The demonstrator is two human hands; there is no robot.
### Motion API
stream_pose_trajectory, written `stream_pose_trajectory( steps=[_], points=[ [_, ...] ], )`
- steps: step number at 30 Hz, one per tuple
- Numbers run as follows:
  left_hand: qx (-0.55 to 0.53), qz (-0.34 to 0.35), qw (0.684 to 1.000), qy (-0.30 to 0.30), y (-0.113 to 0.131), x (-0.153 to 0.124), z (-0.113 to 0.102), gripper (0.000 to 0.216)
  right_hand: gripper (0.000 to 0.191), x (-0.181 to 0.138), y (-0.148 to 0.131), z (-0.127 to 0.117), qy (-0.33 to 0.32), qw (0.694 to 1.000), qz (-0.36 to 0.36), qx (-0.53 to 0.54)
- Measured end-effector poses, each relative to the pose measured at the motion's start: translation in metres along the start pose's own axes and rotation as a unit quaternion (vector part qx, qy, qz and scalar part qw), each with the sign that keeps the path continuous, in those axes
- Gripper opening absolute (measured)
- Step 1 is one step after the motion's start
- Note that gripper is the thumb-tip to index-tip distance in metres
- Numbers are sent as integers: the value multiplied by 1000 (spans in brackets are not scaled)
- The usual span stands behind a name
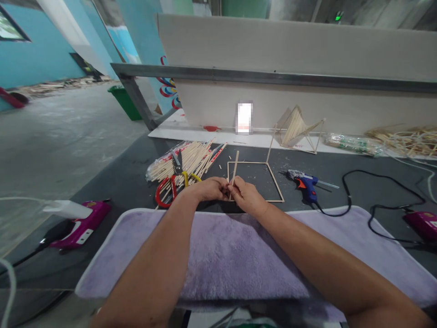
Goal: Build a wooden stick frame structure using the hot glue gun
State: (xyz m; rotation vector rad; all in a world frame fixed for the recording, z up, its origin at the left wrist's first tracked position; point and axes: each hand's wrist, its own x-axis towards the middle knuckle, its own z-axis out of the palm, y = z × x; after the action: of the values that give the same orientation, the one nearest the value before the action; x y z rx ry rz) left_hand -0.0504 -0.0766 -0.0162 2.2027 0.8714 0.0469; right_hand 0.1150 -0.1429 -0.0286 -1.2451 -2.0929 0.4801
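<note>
Both our hands meet at the middle of the dark table, just past the far edge of the lilac towel (218, 255) that lies across the near side. Our left hand (211, 189) is curled, its fingertips pinched on the lower end of a thin wooden stick (235, 171); our right hand (247, 196) closes on the same stick from the right, so the two hands touch around it. From our fingers the stick rises towards the far side, leaning a little to the right.

It stands over the near left corner of a square frame of sticks (275, 180) lying flat on the table, with one more stick rising from its far right corner. Left of our hands lies a bundle of sticks (186, 161) in a clear wrapper with red print that we cannot read, and on it red-handled scissors (169, 184) beside a yellow-handled tool. Right of the frame rests a blue glue gun (305, 182) with an orange trigger, its black cord trailing right. A pink glue gun (80, 223) lies near left, another (423, 223) at the right edge.

Far right stand a finished stick model (297, 130), a wrapped packet (353, 143) and loose sticks. A blurred card (244, 117) against the white board shows no legible writing.
</note>
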Motion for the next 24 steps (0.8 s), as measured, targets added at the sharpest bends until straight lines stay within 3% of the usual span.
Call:
stream_pose_trajectory(
  steps=[24],
  points=[
    [-8, 6, 1000, -3, -1, 1, 1, 13, 13, 0, 1, 2, 0, 1000, -8, -9]
  ],
)
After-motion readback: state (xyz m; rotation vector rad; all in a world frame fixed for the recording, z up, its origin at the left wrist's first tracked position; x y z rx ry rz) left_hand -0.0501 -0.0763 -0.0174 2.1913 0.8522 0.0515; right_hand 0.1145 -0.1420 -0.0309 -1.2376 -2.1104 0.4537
